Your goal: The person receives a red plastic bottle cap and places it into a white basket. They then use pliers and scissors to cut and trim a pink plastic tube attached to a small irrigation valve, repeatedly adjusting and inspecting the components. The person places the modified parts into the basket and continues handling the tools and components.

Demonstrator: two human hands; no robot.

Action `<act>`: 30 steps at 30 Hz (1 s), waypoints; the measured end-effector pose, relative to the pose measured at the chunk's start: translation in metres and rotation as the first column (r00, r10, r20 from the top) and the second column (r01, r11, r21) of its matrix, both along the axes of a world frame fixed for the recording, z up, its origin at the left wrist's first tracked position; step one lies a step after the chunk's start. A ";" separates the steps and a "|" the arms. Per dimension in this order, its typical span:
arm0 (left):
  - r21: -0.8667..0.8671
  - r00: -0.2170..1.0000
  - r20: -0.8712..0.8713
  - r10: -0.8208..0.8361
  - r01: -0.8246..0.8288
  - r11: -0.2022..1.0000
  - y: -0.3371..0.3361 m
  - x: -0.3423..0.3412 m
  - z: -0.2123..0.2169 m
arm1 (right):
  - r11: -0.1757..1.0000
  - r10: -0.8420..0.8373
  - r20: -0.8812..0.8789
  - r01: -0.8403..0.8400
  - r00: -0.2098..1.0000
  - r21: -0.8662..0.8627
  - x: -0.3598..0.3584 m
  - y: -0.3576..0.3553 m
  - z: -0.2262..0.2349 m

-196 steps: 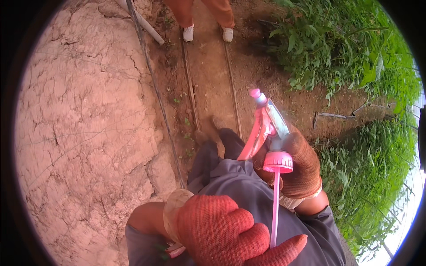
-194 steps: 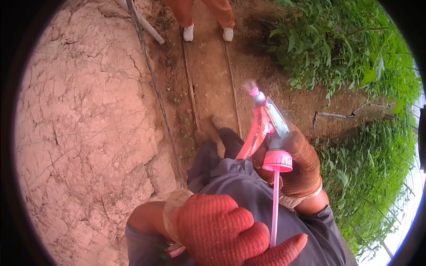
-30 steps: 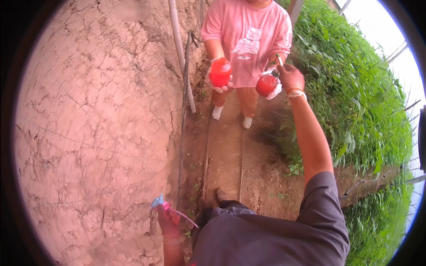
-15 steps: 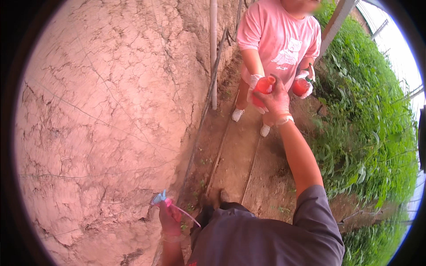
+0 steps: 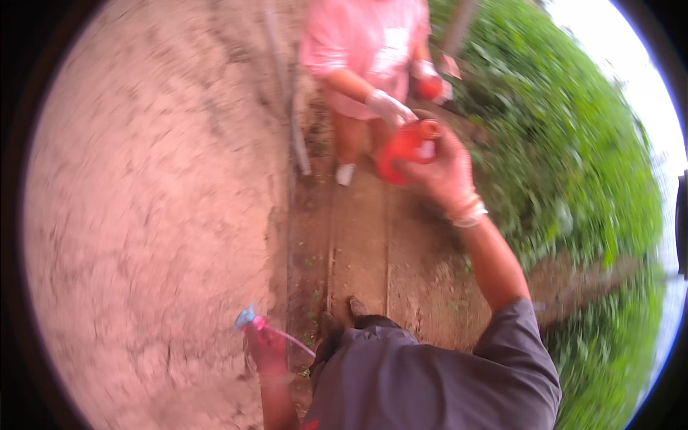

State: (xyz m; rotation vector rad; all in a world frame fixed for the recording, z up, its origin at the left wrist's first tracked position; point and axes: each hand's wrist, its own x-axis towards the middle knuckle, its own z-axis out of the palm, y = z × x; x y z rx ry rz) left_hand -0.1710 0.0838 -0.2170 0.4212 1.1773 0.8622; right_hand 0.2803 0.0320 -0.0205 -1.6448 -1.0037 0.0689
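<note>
A red bottle (image 5: 403, 154) with an uncapped neck is gripped in my right hand (image 5: 450, 175), which wears a clear glove and is stretched out ahead of me. Just behind the bottle is another person's gloved hand (image 5: 390, 107), fingers extended; whether it touches the bottle I cannot tell. Low at the left, my gloved left hand (image 5: 266, 350) is closed around a spray head (image 5: 246, 317), light blue and pink, with a thin pink tube (image 5: 295, 344) sticking out to the right. The other person's far hand holds a second red bottle (image 5: 430, 87), blurred.
A person in a pink shirt (image 5: 358, 43) stands ahead on a narrow dirt path (image 5: 358, 244). Along the left runs a cracked earthen wall (image 5: 158, 201), with a pole (image 5: 297, 136) by it. Dense green plants (image 5: 559, 143) line the right side.
My right hand has drawn the red bottle nearer, away from the other person's hand, which no longer wraps it. The view has shifted. My left hand still holds the spray head.
</note>
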 end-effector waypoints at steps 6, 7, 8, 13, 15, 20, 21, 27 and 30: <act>0.070 0.939 0.131 -0.318 0.311 0.948 0.038 -0.016 -0.011 | 0.957 -0.135 0.114 0.160 0.984 -0.243 -0.067 -0.082 -0.011; 0.060 0.947 0.104 -0.305 0.300 0.952 0.043 0.001 -0.002 | 0.964 -0.181 0.230 0.219 0.956 -0.150 -0.074 -0.096 -0.039; 0.051 0.957 0.069 -0.282 0.279 0.959 0.044 0.017 0.015 | 0.957 -0.203 0.163 0.231 0.965 -0.175 -0.091 -0.109 -0.040; 0.036 0.913 0.085 -0.399 0.398 0.917 0.072 0.043 0.033 | 0.889 -0.358 0.038 0.353 0.933 -0.292 -0.169 -0.156 -0.062; 0.038 0.889 0.056 -0.454 0.452 0.891 0.076 0.067 0.038 | 0.855 -0.404 0.042 0.393 0.914 -0.338 -0.188 -0.174 -0.074; 0.058 0.803 0.056 -0.593 0.590 0.805 0.082 0.107 0.029 | 0.756 -0.522 0.118 0.522 0.845 -0.394 -0.216 -0.205 -0.101; 0.067 0.783 0.076 -0.617 0.613 0.787 0.076 0.113 0.031 | 0.727 -0.530 0.110 0.518 0.841 -0.451 -0.217 -0.208 -0.097; 0.124 0.715 0.217 -0.665 0.655 0.745 0.073 0.125 0.011 | 0.662 -0.589 0.160 0.586 0.792 -0.467 -0.203 -0.208 -0.097; 0.086 0.756 0.194 -0.625 0.622 0.778 0.081 0.139 0.014 | 0.648 -0.609 0.143 0.594 0.780 -0.477 -0.180 -0.197 -0.103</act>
